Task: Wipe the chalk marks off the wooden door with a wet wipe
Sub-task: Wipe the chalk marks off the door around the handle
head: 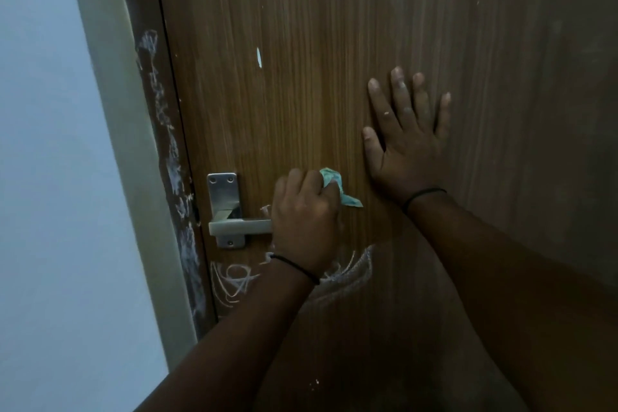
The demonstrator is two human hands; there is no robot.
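Wiping under way on wooden door (334,43), near its left edge. Left hand (302,221) fisted around crumpled wet wipe (337,189), just beside lever handle (234,226). Right hand (406,140) flat, fingers spread, bracing door. Next, likely: down to chalk marks (240,281) below handle.

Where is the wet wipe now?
In the head view, the wet wipe is bunched in the left hand, against the wooden door, just right of the door handle.
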